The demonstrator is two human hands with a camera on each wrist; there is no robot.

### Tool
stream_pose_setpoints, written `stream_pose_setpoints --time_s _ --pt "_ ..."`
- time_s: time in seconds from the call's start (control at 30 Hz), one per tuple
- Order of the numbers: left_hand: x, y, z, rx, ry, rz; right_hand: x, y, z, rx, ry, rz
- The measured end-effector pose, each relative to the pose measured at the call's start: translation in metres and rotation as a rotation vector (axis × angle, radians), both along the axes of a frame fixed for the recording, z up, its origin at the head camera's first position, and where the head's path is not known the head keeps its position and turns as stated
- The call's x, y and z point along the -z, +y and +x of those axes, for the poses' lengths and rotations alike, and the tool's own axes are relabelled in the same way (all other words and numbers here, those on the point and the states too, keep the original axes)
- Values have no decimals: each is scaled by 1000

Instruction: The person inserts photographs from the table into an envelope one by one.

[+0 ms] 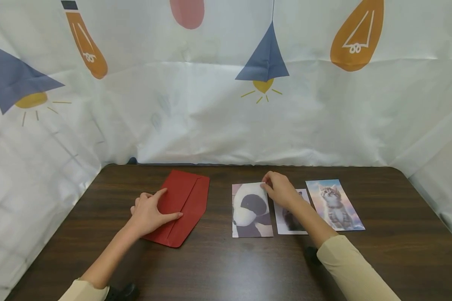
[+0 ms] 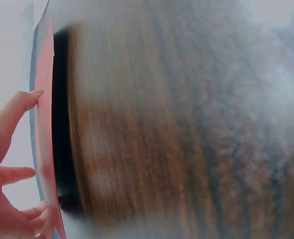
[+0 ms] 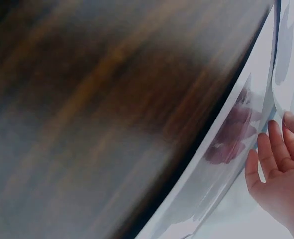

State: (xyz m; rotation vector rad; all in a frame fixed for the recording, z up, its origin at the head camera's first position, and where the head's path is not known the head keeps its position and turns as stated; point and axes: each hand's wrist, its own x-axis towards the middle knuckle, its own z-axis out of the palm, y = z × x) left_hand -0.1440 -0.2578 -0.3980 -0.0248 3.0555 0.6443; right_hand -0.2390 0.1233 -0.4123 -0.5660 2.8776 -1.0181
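A red envelope (image 1: 186,200) lies tilted at the left of the table. My left hand (image 1: 147,215) rests on it with thumb and fingers spread, the thumb across its face. In the left wrist view my left hand (image 2: 5,144) touches the envelope (image 2: 46,129) with its thumb and some fingertips. My right hand (image 1: 282,190) pinches the upper right corner of a panda picture (image 1: 252,217). Partly under my right forearm is a picture with a dark animal (image 1: 284,223). In the right wrist view my right hand (image 3: 281,169) holds a card's edge, above a glossy picture (image 3: 231,134).
A kitten picture (image 1: 335,209) lies to the right of the other pictures on the dark wooden table (image 1: 399,251). Behind the table hangs a white curtain (image 1: 196,113) printed with lamps and bulbs.
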Motion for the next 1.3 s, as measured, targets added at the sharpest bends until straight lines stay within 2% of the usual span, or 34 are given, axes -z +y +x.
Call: stream_pose_setpoints --time_s 0.23,0.5,0.8,1.0,1.3 --pt "-3 6 4 54 34 -107 2 2 2 6 0 -53" --pt "-4 12 7 88 0 -174 2 3 2 36 21 -156" --pt "-1 13 10 93 70 -134 -4 4 2 80 -127 -341" --pt "-2 14 15 98 126 -109 -7 5 4 73 -170 -396" --pt "-7 20 20 106 166 -85 -13 10 10 56 -245 -487"
